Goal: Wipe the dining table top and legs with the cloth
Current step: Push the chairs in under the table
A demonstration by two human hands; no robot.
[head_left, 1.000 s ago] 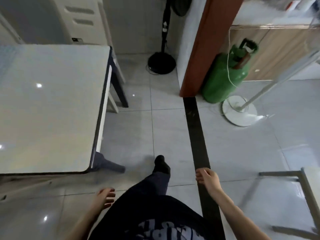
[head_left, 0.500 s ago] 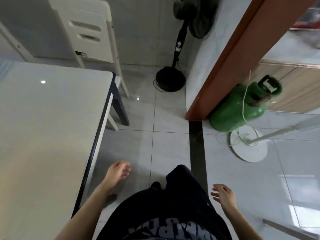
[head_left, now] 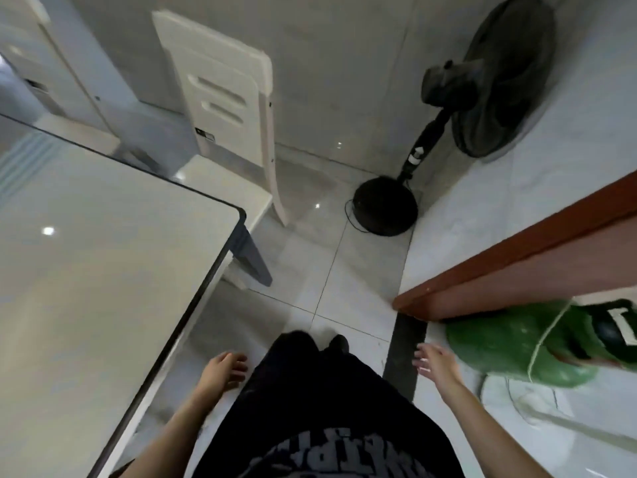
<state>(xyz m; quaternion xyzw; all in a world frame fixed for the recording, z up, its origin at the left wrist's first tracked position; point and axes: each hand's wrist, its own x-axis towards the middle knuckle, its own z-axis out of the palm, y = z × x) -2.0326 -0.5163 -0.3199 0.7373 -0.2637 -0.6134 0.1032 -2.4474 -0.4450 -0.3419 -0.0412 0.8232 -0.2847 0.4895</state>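
Observation:
The dining table fills the left side, with a glossy pale top and a dark edge. One dark grey table leg shows under its far right corner. My left hand hangs beside the table's right edge with loosely curled fingers, holding nothing. My right hand hangs to the right of my body with fingers spread and relaxed, also holding nothing. No cloth is in view.
A white chair stands at the table's far end. A black standing fan is by the far wall. A brown door frame and a green gas cylinder are at the right. Grey floor tiles lie ahead.
The view has tilted up and moved forward alongside the table. The chair and fan now look nearer. Both hands swing loosely, the right one opening its fingers.

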